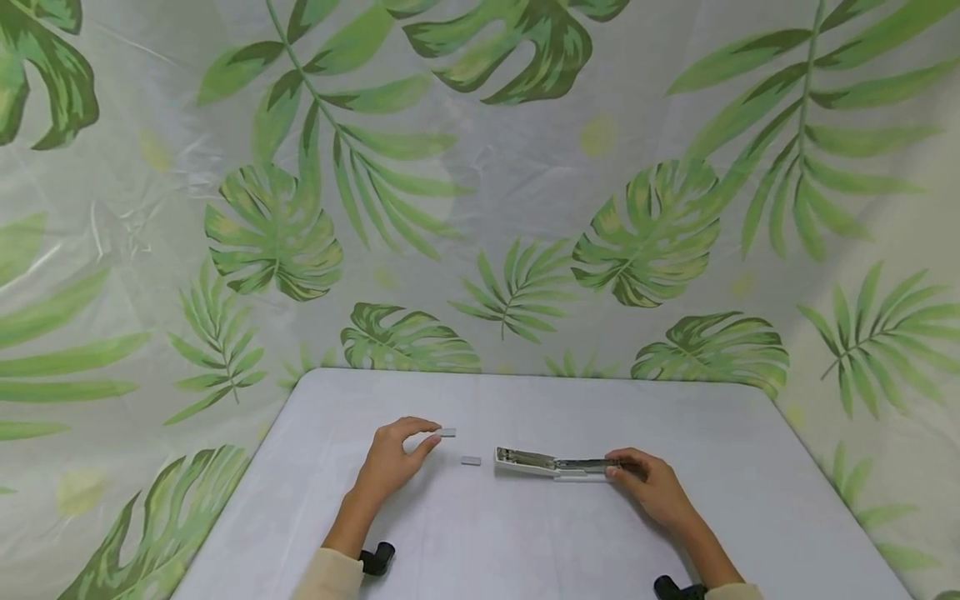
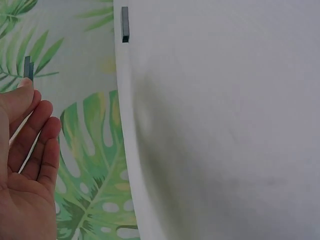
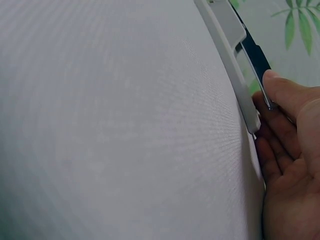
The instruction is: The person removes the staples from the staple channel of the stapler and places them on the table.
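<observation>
Between the thumb and fingertips of my left hand (image 1: 393, 458) is a short grey staple strip (image 1: 448, 432), raised over the table; the left wrist view shows the strip (image 2: 28, 69) poking up past the thumb. A second staple strip (image 1: 471, 461) lies on the table, just right of that hand. To its right rests a white stapler (image 1: 525, 463), folded wide open with its metal inside facing up. My right hand (image 1: 652, 483) grips the stapler's right end, and in the right wrist view its thumb presses on the dark metal rail (image 3: 258, 60).
A white-covered table (image 1: 510, 533) spreads under both hands, its far edge close to a leaf-printed curtain (image 1: 510, 208). Black wrist cameras are strapped below each hand, near the beige sleeves (image 1: 330, 575).
</observation>
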{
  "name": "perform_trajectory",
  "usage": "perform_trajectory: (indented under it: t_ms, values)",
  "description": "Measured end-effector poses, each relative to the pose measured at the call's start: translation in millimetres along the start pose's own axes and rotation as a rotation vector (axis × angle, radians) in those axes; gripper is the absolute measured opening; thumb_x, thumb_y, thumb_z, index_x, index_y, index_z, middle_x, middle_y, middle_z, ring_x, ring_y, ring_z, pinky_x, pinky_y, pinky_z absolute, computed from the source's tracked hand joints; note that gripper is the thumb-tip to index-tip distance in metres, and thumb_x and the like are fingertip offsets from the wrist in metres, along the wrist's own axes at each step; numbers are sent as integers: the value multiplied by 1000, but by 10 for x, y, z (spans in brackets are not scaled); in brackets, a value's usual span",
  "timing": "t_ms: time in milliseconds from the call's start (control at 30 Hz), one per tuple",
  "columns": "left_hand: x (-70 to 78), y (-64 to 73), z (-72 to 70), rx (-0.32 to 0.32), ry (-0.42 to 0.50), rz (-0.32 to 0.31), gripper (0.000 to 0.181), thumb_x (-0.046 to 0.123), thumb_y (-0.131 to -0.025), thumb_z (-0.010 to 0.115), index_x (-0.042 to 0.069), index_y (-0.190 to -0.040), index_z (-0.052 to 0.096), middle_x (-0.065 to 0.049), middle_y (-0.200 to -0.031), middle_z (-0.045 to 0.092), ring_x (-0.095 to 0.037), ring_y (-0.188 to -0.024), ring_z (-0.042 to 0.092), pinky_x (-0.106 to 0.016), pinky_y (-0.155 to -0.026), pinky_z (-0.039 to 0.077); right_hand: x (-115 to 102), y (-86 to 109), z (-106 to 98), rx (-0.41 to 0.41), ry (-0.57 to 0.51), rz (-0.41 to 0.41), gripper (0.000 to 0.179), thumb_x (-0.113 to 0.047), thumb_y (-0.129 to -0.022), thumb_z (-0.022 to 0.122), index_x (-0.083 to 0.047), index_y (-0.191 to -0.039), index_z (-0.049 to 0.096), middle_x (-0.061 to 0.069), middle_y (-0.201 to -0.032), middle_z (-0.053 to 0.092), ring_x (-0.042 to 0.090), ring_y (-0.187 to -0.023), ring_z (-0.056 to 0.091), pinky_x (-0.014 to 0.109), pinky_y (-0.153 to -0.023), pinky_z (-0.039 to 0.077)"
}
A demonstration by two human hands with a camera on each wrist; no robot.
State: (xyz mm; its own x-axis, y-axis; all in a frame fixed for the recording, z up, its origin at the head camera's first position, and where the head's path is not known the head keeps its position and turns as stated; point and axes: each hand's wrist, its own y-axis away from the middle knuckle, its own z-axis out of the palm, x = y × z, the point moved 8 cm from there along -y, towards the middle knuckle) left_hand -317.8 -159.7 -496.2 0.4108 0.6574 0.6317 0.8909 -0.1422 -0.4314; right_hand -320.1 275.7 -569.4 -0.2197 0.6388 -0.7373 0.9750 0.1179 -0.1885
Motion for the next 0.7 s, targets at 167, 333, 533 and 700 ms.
perform_trajectory:
  t_ms: [167,333,533,700]
  values:
    - [-77,14,-4,-14,17,3,22,27,-91,80,17,-111,81,3,-113,78,-22,-112,72,-45,-99,57,4,-4,5,-1,-3,0,25,-36,-96,74,-21,-117,75,-3,-112,76,9,-106,68,31,-95,53]
    - [-152,5,29,-55,18,0,24,28,-92,79,16,-112,81,3,-114,78,-22,-113,72,-46,-100,57,-20,-4,-12,2,-2,-3,26,-36,-97,73,-21,-118,74,-2,-113,76,15,-108,69,32,-96,54]
    - [-260,17,64,-89,-16,-9,23,28,-91,80,18,-112,81,5,-112,78,-22,-113,72,-47,-101,56,-3,-7,-1,2,0,4,27,-38,-96,73,-21,-118,74,-2,-113,76,11,-107,68,30,-95,54]
    - [-327,50,98,-107,-21,-11,23,26,-91,81,16,-111,81,5,-110,79,-23,-112,72,-48,-101,56,2,-2,5,0,-1,5,27,-38,-96,74,-22,-117,74,-3,-112,76,7,-106,68,29,-95,54]
